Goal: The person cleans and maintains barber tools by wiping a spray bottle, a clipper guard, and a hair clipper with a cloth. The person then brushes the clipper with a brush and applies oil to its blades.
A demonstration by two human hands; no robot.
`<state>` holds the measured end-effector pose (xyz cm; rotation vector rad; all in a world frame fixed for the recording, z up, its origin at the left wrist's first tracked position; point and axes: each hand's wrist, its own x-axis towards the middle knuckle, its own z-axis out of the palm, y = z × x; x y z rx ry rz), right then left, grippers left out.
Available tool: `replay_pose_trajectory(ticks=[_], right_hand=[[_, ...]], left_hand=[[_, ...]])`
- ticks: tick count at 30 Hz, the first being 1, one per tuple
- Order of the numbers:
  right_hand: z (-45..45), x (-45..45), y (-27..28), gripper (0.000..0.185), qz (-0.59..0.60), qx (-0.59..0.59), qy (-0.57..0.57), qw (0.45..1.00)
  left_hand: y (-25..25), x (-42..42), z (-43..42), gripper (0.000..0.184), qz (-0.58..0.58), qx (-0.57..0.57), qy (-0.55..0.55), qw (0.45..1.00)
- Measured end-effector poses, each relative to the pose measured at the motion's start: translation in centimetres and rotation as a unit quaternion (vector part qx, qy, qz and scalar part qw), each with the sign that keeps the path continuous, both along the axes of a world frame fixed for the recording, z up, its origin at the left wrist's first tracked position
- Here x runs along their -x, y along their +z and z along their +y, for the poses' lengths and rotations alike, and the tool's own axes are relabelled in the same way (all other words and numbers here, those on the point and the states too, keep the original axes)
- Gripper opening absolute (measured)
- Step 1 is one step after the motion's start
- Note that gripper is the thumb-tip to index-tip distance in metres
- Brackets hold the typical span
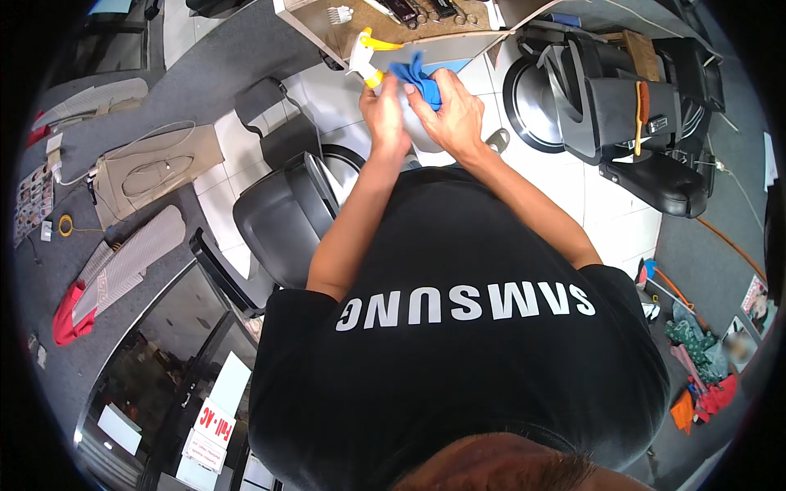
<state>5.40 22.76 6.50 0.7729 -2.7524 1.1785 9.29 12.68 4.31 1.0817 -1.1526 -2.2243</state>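
Ahead of my chest, a spray bottle (366,62) with a white and yellow trigger head stands out from between my hands, tilted to the left. My left hand (383,116) is closed round it just below the yellow collar. A crumpled blue cloth (422,87) is gripped in my right hand (453,117), close against the bottle's pale body. The two hands are almost together. Part of the bottle's body is hidden behind the fingers, so I cannot tell whether the cloth touches it.
A wooden counter (372,31) ahead carries scissors (422,15), clippers (401,10) and a white comb (340,15). Black salon chairs stand left (282,209) and right (610,102); a brush (642,114) lies on the right one. Cloths (696,344) are piled at lower right.
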Motion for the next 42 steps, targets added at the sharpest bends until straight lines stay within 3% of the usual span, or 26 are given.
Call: replay_pose_trajectory(ticks=[1,3,6,9,11,16,17,19,23,26,28,30,31,32,34,35,36,37,38,40,42], right_hand=[[0.4,0.1,-0.6,0.036,0.006,-0.008,0.004,1.0],[1.6,2.8,-2.8,0.034,-0.188,0.148,-0.043,0.97],[2.9,4.9,0.1,0.037,-0.396,0.43,-0.122,0.802],[2.8,3.6,3.2,0.033,-0.376,0.314,0.004,0.872],[2.7,3.5,2.9,0.031,-0.369,0.257,0.172,0.876],[3.0,-0.2,3.8,0.016,-0.253,0.164,0.172,0.938],[3.1,-1.3,2.9,0.015,-0.209,0.179,0.189,0.943],[3.3,-2.1,2.6,0.015,-0.161,0.231,0.241,0.929],[6.2,-1.6,3.4,0.011,-0.073,0.191,0.336,0.919],[9.3,-2.2,2.6,0.015,-0.191,0.193,0.303,0.914],[11.6,-1.4,1.4,0.023,-0.408,0.108,0.161,0.892],[10.9,-1.2,0.9,0.03,-0.489,0.341,-0.068,0.8],[11.4,-0.2,0.4,0.032,-0.55,0.367,-0.134,0.738],[9.1,-0.3,2.3,0.033,-0.507,0.427,-0.176,0.728],[7.5,-0.6,1.2,0.035,-0.463,0.347,-0.164,0.799],[6.7,-1.1,0.9,0.037,-0.393,0.281,-0.061,0.874],[5.9,-1.6,0.7,0.034,-0.347,0.21,0.029,0.914],[4.6,-2.3,1.3,0.025,-0.209,0.123,0.099,0.965],[3.4,-2.5,1.9,0.034,-0.069,0.156,0.165,0.971],[2.0,-1.8,2.9,0.044,-0.003,0.132,0.194,0.972],[2.0,-1.6,3.3,0.042,0.031,0.105,0.221,0.969]], left_hand=[[0.0,-0.4,-0.3,0.02,0.024,-0.064,-0.016,0.998],[-1.7,-1.2,-1.9,0.021,0.037,-0.186,-0.11,0.976],[-2.2,-2.6,-2.5,0.032,0.204,-0.289,-0.198,0.914],[-1.7,-2.7,-2.1,0.039,0.204,-0.267,-0.205,0.919],[-1.4,-3.0,-2.3,0.039,0.207,-0.265,-0.194,0.921],[0.9,-2.5,-2.8,0.046,0.184,-0.205,-0.122,0.953],[-0.2,-1.8,-3.4,0.051,0.218,-0.261,-0.119,0.933],[-0.8,-2.2,-3.7,0.044,0.273,-0.28,-0.145,0.909],[-2.7,-1.5,-4.8,0.041,0.384,-0.326,-0.172,0.847],[-2.0,-2.1,-5.4,0.043,0.333,-0.27,-0.159,0.889],[-1.9,-2.7,-5.7,0.051,0.319,-0.275,-0.191,0.887],[-1.8,-3.2,-5.8,0.056,0.303,-0.271,-0.222,0.886],[-2.2,-3.3,-5.7,0.062,0.304,-0.271,-0.232,0.883],[-2.3,-3.4,-5.5,0.061,0.281,-0.26,-0.236,0.893],[-2.6,-3.3,-4.8,0.061,0.238,-0.238,-0.244,0.909],[-2.6,-2.9,-4.3,0.06,0.274,-0.248,-0.251,0.895],[-2.4,-2.9,-3.6,0.061,0.216,-0.204,-0.236,0.925],[-1.0,-2.5,-2.7,0.064,0.159,-0.158,-0.22,0.949],[-0.3,-2.2,-2.3,0.068,0.103,-0.11,-0.203,0.968],[-0.4,-1.9,-2.8,0.07,0.122,-0.142,-0.172,0.967],[0.0,-2.0,-3.0,0.065,0.146,-0.181,-0.178,0.956]])
